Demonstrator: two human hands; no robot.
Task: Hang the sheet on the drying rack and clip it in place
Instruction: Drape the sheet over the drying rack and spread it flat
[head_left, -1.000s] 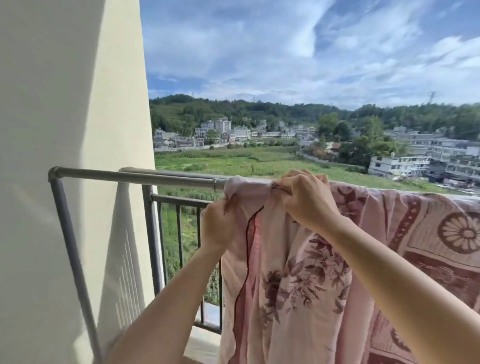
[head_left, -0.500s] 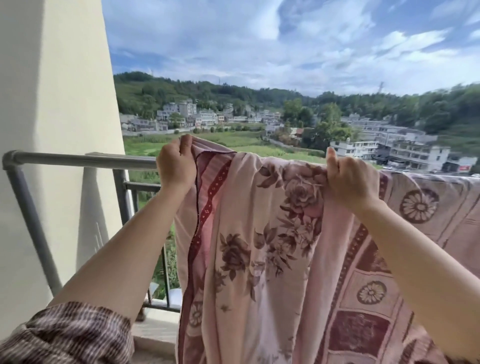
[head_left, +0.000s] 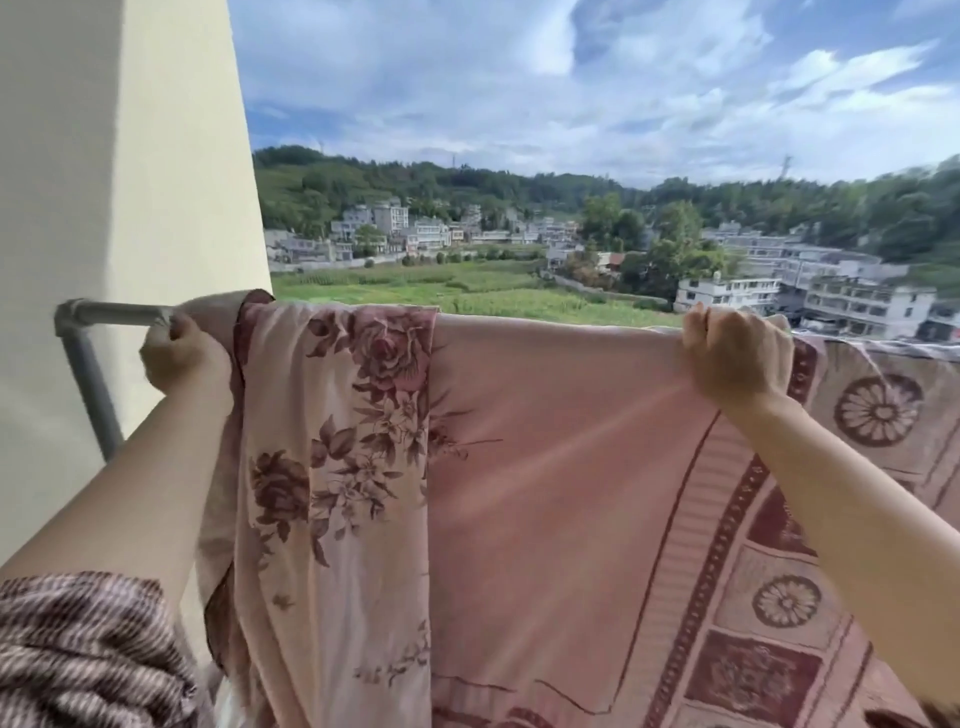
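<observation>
A pink sheet (head_left: 545, 467) with dark red roses and patterned borders hangs over the top bar of a grey metal drying rack (head_left: 111, 314). My left hand (head_left: 182, 358) grips the sheet's left edge close to the rack's left corner. My right hand (head_left: 735, 358) grips the sheet's top fold further right along the bar. The cloth between the two hands is pulled taut and flat. The sheet hides most of the bar. No clip is in view.
A cream wall (head_left: 130, 182) stands directly left of the rack's corner post (head_left: 91, 384). Beyond the rack lies open air above fields and houses. My checked sleeve (head_left: 88, 649) fills the lower left corner.
My hands have moved apart along the bar: the left one towards the rack's left corner, the right one further right. The bunched sheet between them is now spread out and taut.
</observation>
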